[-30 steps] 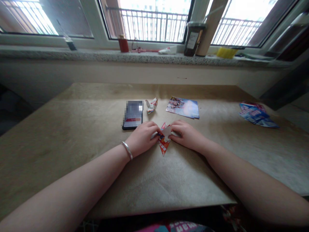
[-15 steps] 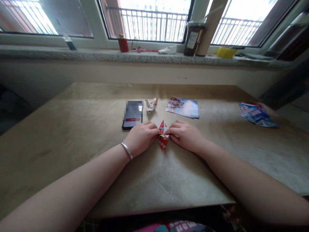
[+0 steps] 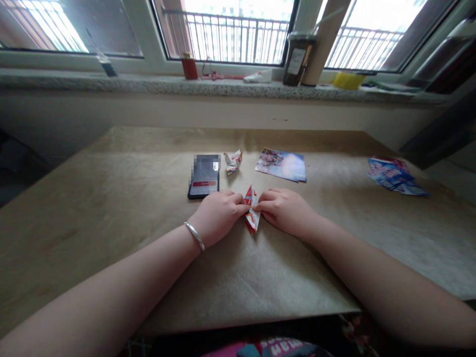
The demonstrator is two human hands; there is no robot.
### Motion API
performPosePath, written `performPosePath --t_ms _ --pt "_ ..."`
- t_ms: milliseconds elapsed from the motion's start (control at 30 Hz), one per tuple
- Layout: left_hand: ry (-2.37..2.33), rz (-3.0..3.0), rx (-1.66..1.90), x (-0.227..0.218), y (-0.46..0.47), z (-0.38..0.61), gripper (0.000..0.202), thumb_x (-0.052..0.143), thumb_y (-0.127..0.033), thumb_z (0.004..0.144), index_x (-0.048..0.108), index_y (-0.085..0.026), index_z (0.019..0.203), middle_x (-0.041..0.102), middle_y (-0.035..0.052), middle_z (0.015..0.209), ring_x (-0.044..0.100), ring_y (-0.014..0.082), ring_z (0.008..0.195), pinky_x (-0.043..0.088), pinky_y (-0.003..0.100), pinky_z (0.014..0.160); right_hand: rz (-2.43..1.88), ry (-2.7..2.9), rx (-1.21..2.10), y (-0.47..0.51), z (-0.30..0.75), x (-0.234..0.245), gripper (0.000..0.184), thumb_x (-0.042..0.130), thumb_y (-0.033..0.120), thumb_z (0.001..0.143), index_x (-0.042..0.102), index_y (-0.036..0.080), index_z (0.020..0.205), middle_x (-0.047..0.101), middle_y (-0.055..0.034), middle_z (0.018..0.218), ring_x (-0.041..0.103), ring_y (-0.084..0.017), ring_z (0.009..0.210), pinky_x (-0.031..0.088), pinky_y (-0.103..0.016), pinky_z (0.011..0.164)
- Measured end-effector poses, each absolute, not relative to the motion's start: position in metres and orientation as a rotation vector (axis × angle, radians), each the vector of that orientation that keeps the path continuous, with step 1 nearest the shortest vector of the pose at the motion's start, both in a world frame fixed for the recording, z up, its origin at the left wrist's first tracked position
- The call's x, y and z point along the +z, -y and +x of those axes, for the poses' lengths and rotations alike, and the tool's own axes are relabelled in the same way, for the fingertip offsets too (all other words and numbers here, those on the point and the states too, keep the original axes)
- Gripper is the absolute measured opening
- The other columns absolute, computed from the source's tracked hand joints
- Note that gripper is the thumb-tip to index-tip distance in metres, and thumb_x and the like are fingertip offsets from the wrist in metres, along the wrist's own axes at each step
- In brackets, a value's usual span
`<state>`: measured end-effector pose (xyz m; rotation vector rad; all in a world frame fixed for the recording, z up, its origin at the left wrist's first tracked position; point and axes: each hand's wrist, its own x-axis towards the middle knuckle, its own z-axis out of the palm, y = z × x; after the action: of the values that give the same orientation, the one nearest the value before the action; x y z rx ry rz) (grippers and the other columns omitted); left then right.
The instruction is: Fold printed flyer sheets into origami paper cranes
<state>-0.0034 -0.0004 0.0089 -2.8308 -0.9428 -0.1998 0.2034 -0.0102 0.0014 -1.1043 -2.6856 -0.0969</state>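
Note:
A small folded paper, red and white and shaped like a narrow diamond, lies on the table between my hands. The fingers of my left hand pinch its left edge. From the other side, my right hand grips its right edge with thumb and fingers closed. Just beyond my left hand lies a phone with its screen lit. Beside the phone rests a folded paper figure, white with coloured print and raised points.
Printed paper sheets lie beyond my right hand. Several blue and red printed papers are fanned out at the right of the table. Along the windowsill stand a red container, a dark bottle and a yellow object.
The folded paper's near half showed mostly its red side before; now more white shows there, its near flap turned. Both hands stay at its sides, shifted only slightly.

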Motion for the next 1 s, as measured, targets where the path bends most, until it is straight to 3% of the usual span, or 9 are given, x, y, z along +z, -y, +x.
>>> performPosePath --t_ms 500,733,1000 --pt "0.91 -2.885 -0.233 0.004 -0.001 -0.003 0.024 0.049 -0.017 0.088 0.068 -0.021 0.102 0.064 0.0066 0.088 0.06 0.0181 0.083 0.05 0.03 0.072 -1.134 2.788 -0.203 0.018 0.204 0.009 0.024 0.05 0.021 0.088 0.072 0.024 0.097 0.065 -0.0066 0.081 0.057 -0.018 0.075 0.038 -0.03 0.069" --pt "0.869 -2.904 -0.182 0.006 -0.001 -0.005 0.027 0.047 -0.017 0.088 0.067 -0.018 0.104 0.064 0.0086 0.092 0.06 0.0196 0.085 0.051 0.033 0.074 -1.129 2.852 -0.298 0.022 0.202 0.009 0.025 0.051 0.019 0.087 0.067 0.02 0.105 0.067 -0.0069 0.083 0.058 -0.019 0.074 0.039 -0.031 0.068" --pt "0.892 -2.996 -0.237 0.008 -0.005 -0.01 0.028 0.047 -0.017 0.086 0.068 -0.02 0.105 0.067 0.0062 0.102 0.063 0.0189 0.092 0.051 0.034 0.084 -1.134 2.748 -0.07 0.016 0.212 0.007 0.026 0.05 0.019 0.086 0.071 0.026 0.1 0.071 -0.0029 0.092 0.064 -0.018 0.082 0.044 -0.03 0.075"
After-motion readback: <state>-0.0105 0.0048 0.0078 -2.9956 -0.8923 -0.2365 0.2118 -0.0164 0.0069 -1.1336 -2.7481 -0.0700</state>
